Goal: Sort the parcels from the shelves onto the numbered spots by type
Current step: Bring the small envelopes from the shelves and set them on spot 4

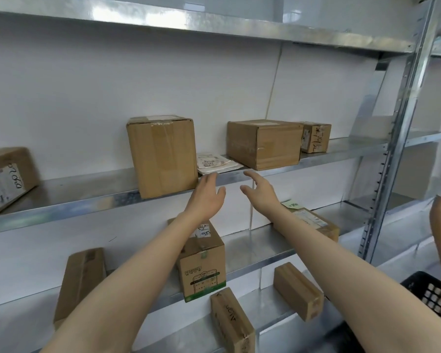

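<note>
Both hands are raised, spread and empty, below the front edge of the middle shelf (341,159). A flat white parcel (215,164) lies on that shelf, just beyond and above the fingertips, between a tall box (163,156) on the left and a wide box (264,143) on the right. The left hand (206,197) is nearer it than the right hand (259,191). Its long axis appears to run left to right.

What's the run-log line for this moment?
left hand: open, empty | right hand: open, empty | target: flat white mailer, middle shelf | phase: reaching

metal shelves (61,197), cardboard boxes (163,154), flat white envelope (215,163)
</note>
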